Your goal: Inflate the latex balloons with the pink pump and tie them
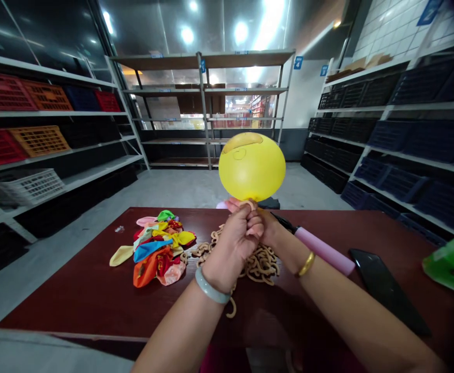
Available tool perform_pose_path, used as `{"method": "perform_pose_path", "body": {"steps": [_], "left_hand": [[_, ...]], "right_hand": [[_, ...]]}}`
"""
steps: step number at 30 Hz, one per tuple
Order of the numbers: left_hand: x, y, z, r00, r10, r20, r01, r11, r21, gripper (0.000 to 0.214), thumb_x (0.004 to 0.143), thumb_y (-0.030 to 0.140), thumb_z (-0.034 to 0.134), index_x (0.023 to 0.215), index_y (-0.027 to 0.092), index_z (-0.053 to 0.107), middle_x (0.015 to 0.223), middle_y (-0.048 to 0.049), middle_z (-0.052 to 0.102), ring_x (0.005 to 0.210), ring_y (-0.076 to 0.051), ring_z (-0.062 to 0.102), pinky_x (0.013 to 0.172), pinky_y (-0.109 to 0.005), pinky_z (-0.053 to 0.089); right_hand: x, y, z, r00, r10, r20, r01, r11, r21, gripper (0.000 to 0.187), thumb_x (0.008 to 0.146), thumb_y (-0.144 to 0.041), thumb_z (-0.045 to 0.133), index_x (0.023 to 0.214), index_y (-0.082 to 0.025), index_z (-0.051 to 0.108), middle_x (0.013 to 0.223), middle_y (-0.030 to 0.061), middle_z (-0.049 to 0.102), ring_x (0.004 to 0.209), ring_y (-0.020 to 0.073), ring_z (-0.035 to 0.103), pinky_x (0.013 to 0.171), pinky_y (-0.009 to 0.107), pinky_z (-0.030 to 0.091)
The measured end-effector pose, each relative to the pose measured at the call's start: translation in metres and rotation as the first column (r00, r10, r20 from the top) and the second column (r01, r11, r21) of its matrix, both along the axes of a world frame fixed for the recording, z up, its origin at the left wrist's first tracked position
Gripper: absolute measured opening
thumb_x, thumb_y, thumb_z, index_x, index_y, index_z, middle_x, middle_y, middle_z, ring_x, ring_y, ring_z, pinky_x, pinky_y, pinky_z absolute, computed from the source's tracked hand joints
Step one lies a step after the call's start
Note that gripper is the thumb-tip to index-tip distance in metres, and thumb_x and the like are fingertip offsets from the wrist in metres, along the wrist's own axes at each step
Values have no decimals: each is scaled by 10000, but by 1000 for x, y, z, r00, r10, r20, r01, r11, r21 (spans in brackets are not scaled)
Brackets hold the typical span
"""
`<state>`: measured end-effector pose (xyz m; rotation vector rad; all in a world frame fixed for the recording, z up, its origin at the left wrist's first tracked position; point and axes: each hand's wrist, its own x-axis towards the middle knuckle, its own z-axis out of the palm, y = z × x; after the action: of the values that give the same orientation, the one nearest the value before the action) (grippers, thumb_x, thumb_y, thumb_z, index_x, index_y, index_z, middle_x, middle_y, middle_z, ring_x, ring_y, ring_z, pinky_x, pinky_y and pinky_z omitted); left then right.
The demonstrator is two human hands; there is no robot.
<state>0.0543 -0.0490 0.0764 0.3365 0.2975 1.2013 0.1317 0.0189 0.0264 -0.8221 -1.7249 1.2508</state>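
A blown-up yellow balloon with a printed drawing on it stands upright above the table, its neck at my fingers. My left hand, with a pale bangle at the wrist, is closed around the balloon's neck. Partly behind it, my right hand is closed at the same neck; most of its fingers are hidden. Below my hands lies a pile of tan, curved, hook-like pieces. Several limp balloons in mixed colours lie heaped to the left of my hands.
On the dark red table, a pink cylinder with black parts, a flat black device and a green plastic bag lie to the right. Shelves with crates line both sides; a metal rack stands at the back.
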Motion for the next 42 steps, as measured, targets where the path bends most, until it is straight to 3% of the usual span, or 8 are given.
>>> {"method": "perform_pose_path", "body": {"steps": [10,14,16,19,22,25,33,42], "left_hand": [[-10,1,-8,985,-168,-38,161,977,-141,189,897,83,433,717,139,453,554,74,252,375,-11,246,334,-102,198],[-14,18,-32,951,-5,-308,8,1000,8,155,808,119,584,723,150,459,557,87,254,387,-17,216,345,-127,159],[-13,28,-47,873,179,-454,-129,982,138,210,792,210,627,706,167,440,538,98,237,390,-26,189,358,-145,146],[-10,39,-67,614,445,-652,-271,895,355,261,829,357,581,692,170,461,516,84,293,413,-48,244,396,-166,198],[-6,40,-78,300,638,-709,-255,770,585,262,857,379,535,719,157,542,595,32,469,529,-84,404,487,-192,304],[-3,35,-84,102,747,-657,-171,664,728,237,870,345,527,731,160,576,683,9,557,645,-115,476,578,-212,349],[1,29,-91,-43,786,-617,-86,612,786,233,902,298,485,738,171,592,688,-8,579,648,-133,502,603,-232,347],[4,18,-83,-82,795,-601,-21,602,798,222,916,274,469,759,172,589,684,1,579,638,-123,500,603,-233,338]], "right_hand": [[38,-6,-6,993,14,-117,-42,970,-241,235,687,-410,669,794,-210,607,662,-15,575,530,118,499,500,259,431],[57,-4,-10,994,-95,-46,85,977,-195,299,716,-488,675,788,-203,622,528,-63,449,430,84,331,407,241,262],[59,-5,-10,980,-192,51,194,980,-50,287,760,-489,630,798,-204,637,510,-63,430,447,96,349,430,245,273],[52,-14,-11,938,-327,118,304,936,177,229,792,-426,605,753,-203,642,610,-19,535,581,133,476,541,267,375],[44,-26,-12,927,-372,35,321,839,439,148,800,-326,616,726,-199,623,807,34,604,795,177,559,719,308,445],[45,-35,-12,952,-304,-37,262,746,612,122,863,-274,561,791,-206,631,918,64,605,964,196,564,868,345,445],[53,-37,-21,951,-275,-140,308,823,477,60,856,-225,586,897,-235,544,914,32,617,891,171,601,836,345,490],[58,-33,-24,915,-385,-121,391,772,500,86,793,-262,681,854,-231,628,851,18,621,795,159,603,728,301,502]]}}
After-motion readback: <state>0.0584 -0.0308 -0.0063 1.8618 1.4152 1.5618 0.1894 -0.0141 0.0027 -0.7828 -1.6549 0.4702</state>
